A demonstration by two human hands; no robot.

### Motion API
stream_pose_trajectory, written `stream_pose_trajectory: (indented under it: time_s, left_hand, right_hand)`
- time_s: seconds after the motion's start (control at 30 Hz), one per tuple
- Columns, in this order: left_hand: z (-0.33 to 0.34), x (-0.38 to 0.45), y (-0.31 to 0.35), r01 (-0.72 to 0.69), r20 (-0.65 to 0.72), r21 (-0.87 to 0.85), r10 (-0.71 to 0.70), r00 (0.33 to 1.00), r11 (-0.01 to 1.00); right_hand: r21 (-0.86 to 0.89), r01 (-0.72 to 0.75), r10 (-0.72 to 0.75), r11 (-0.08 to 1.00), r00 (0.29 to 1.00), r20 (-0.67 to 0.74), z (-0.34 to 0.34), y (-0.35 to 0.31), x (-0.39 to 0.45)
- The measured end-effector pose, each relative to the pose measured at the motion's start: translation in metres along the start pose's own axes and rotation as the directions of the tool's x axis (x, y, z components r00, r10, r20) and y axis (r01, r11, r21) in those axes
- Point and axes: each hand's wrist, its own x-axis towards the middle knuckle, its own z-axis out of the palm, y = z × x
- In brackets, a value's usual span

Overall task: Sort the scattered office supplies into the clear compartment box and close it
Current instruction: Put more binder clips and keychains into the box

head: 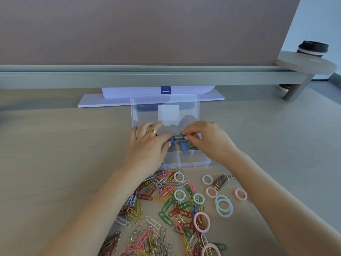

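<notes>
The clear compartment box [186, 162] stands open on the desk, its lid [164, 109] tilted up at the back. Both hands hover over its rear compartments. My left hand [149, 145] and my right hand [208, 139] each pinch an end of a small green binder clip [181, 134] with silver wire handles. Blue and yellow items [181, 146] lie in a middle compartment. In front of the box spreads a pile of coloured paper clips [166, 206], several pastel elastic rings [224, 206] and a metal USB stick [220, 182].
A white flat stand [103, 101] with a blue clasp [165, 89] sits behind the box against a grey rail [92, 78]. A brown partition rises behind. A paper cup with black lid [312, 48] stands on a round shelf at right.
</notes>
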Motion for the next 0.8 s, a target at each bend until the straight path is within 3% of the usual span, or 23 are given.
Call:
stream_pose_trajectory:
  time_s: [0.43, 0.8]
  left_hand:
    - [0.002, 0.003, 0.000, 0.023, 0.088, -0.003, -0.023, 0.996, 1.000]
    - [0.001, 0.001, 0.001, 0.054, 0.037, -0.001, -0.054, 0.998, 0.999]
  right_hand:
    - [0.015, 0.031, -0.031, 0.999, 0.999, 0.015, -0.004, 0.011, -0.008]
    - [0.054, 0.058, -0.061, 0.997, 0.997, 0.047, 0.000, 0.011, -0.009]
